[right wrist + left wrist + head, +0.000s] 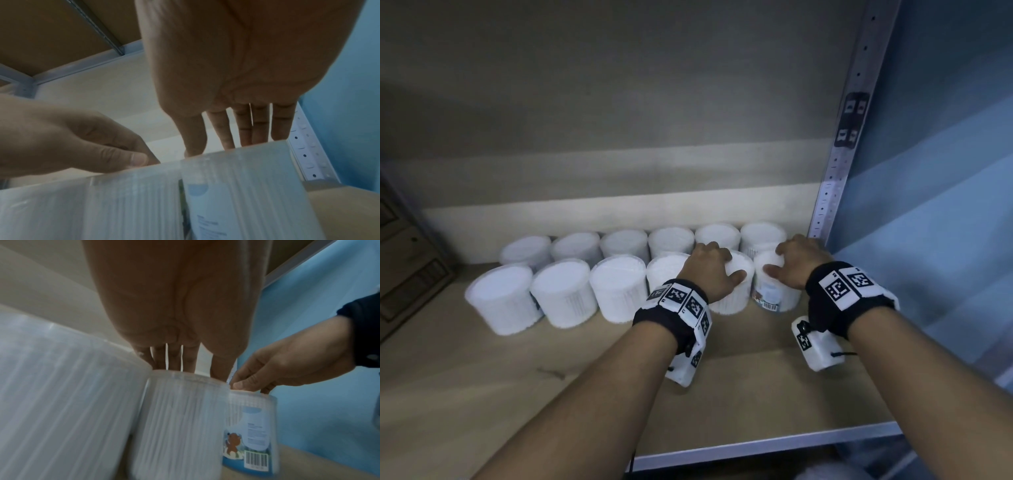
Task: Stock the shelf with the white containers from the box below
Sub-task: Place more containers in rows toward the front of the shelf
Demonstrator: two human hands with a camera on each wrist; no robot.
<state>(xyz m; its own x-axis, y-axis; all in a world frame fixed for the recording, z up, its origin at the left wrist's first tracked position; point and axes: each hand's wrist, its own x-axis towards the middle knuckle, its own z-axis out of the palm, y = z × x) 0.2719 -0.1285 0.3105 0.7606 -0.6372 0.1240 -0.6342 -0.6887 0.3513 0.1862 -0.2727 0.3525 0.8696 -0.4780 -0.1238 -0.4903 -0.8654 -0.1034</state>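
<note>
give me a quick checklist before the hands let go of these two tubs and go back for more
1. Left hand on top of its front-row tub: ok.
2. Right hand on top of the labelled tub: ok.
3. Both tubs upright on the shelf board: ok.
4. In line with the front row: ok.
5. Label facing out: labelled tub ok, the other not ok.
6. Box below in reach: cannot tell.

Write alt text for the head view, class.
Two hands, left and right, each grip a white container at the right end of the front row on a shelf. Ten more containers stand in two rows.
</note>
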